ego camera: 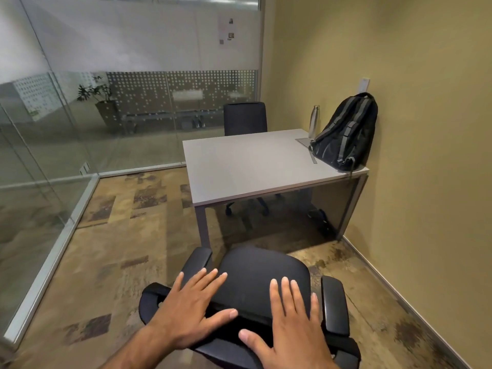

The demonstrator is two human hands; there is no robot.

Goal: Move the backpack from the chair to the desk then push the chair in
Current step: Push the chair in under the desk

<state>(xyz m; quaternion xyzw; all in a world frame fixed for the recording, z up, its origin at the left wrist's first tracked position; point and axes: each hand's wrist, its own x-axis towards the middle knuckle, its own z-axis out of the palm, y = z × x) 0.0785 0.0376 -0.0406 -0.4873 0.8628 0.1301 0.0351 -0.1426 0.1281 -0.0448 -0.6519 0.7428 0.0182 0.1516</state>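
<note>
Both hands lie flat and open on the top edge of the chair (255,294) back, fingers spread and pointing forward, nothing clasped. The left hand (186,312) rests toward the left end of the backrest, its thumb along the rim; the right hand (290,320) sits just beside it, palm down. The black chair stands a little way off from the grey desk (247,166), its seat empty, armrests on either side. The backpack (346,131), black with grey straps, sits at the desk's far right corner, leaning against the yellow wall (412,102), near a metal bottle (313,121).
</note>
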